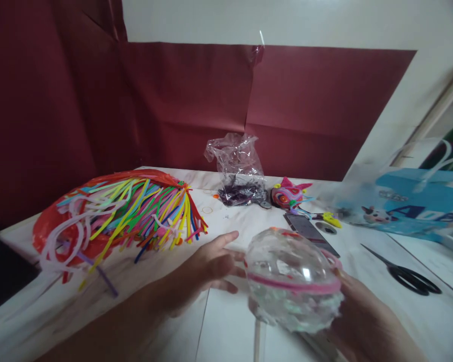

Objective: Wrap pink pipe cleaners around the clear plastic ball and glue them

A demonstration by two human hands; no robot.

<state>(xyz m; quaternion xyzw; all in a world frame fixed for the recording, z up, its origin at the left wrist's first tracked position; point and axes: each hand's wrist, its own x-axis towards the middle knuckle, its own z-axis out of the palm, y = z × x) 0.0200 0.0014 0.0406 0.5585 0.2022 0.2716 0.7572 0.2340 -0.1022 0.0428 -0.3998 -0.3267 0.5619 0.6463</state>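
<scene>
Right hand (366, 311) holds clear ball (287, 271) over table (226, 332)'s near side

Its grip is fastened on the pink-banded ball's side. The left hand (217, 264)'s grip is released, fingers spread beside the ball; whether they touch it is unclear. Colourful stems (147, 206) lie along the table's left edge, a plastic bag (237, 168) near the far edge.

From head view I read both hands. Left hand (221, 266): empty, thumb raised, fingers splayed, pointing rightward; left forearm (136, 314) slants up from lower left. Right hand (366, 314): curled in grip, fingers largely hidden from me, blurred, lower right.
</scene>
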